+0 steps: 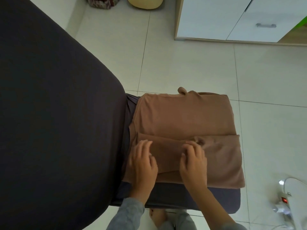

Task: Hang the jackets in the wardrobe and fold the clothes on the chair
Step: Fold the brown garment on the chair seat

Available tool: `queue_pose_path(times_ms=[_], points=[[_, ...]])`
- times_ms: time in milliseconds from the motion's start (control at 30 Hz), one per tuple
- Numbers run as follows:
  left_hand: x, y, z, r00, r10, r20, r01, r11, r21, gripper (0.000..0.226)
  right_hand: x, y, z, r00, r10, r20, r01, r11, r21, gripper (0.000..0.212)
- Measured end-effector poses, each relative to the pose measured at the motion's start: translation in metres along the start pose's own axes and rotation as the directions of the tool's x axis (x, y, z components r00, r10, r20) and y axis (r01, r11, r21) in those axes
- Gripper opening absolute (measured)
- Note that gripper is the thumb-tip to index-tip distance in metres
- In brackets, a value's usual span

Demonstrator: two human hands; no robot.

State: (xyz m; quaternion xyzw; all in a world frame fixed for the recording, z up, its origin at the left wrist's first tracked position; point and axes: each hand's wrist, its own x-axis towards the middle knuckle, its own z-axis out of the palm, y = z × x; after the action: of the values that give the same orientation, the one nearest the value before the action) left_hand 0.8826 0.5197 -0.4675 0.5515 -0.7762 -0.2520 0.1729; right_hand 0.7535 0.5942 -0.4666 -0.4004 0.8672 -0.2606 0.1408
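Observation:
A brown garment (182, 117) lies partly folded on the dark chair seat (216, 201), with a folded band across its near part. My left hand (142, 163) rests on the near left of that band, fingers bent and spread on the cloth. To its right, my right hand (193, 161) presses on the band's middle with curled fingertips, next to a small pucker in the fabric. The chair's tall dark backrest (49, 105) fills the left of the view.
A white wardrobe (232, 19) with a drawer handle stands at the back right on the tiled floor. A power strip (284, 199) with a cable lies at the right. A patterned box and a cream cushion sit at the top. My foot shows below the seat.

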Motion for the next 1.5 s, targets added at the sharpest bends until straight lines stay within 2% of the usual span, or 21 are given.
queue_pose_path(times_ms=[33,100,200,367,500,567,700,867,1000,1100,1233,1300,1400,1500], points=[[0.005,-0.004,0.007,0.987,0.123,0.107,-0.123,0.992,-0.01,0.041,-0.001,0.002,0.005,0.995,-0.072,0.071,0.073,0.997,-0.007,0.028],[0.012,-0.015,0.019,0.911,0.265,0.318,-0.294,0.955,0.046,0.046,-0.005,0.014,0.015,0.972,-0.156,0.177,0.173,0.981,-0.084,0.042],[0.02,-0.031,0.023,0.853,0.255,0.456,-0.381,0.901,0.208,0.053,-0.012,0.031,0.019,0.96,-0.102,0.259,0.158,0.966,-0.203,0.05],[0.022,-0.046,0.019,0.908,0.116,0.403,-0.264,0.905,0.334,0.057,-0.003,0.052,0.007,0.971,0.021,0.236,0.035,0.973,-0.229,0.053],[0.031,-0.033,0.027,0.935,0.074,0.348,-0.187,0.935,0.302,0.058,0.027,0.068,0.003,0.977,0.172,0.124,-0.149,0.973,-0.174,0.057],[0.045,-0.022,0.036,0.93,0.123,0.346,-0.218,0.943,0.251,0.055,0.049,0.072,0.001,0.98,0.163,0.111,-0.139,0.971,-0.196,0.059],[0.083,0.01,0.062,0.869,0.234,0.436,-0.347,0.917,0.198,0.053,0.098,0.078,0.0,0.988,0.112,0.111,-0.084,0.97,-0.228,0.059],[0.15,0.046,0.099,0.873,0.215,0.438,-0.349,0.902,0.254,0.056,0.172,0.081,-0.003,0.988,0.113,0.105,-0.094,0.981,-0.172,0.059],[0.201,0.08,0.116,0.873,0.175,0.455,-0.304,0.925,0.227,0.062,0.227,0.082,-0.007,0.982,0.129,0.14,-0.105,0.98,-0.171,0.065],[0.231,0.098,0.126,0.835,0.156,0.527,-0.263,0.956,0.134,0.051,0.256,0.084,-0.014,0.959,0.142,0.245,-0.097,0.978,-0.186,0.049],[0.254,0.118,0.132,0.666,0.179,0.724,-0.256,0.967,-0.004,0.041,0.276,0.083,-0.028,0.919,0.177,0.351,-0.125,0.978,-0.168,0.03],[0.263,0.124,0.135,0.62,0.165,0.767,-0.232,0.972,-0.021,0.035,0.278,0.084,-0.035,0.914,0.197,0.356,-0.154,0.977,-0.144,0.023],[0.271,0.126,0.135,0.622,0.186,0.761,-0.267,0.964,-0.017,0.021,0.277,0.087,-0.039,0.937,0.16,0.31,-0.149,0.987,-0.059,0.014],[0.274,0.125,0.133,0.687,0.29,0.666,-0.355,0.934,-0.04,0.014,0.275,0.089,-0.041,0.955,0.148,0.257,-0.182,0.976,0.117,0.011]])
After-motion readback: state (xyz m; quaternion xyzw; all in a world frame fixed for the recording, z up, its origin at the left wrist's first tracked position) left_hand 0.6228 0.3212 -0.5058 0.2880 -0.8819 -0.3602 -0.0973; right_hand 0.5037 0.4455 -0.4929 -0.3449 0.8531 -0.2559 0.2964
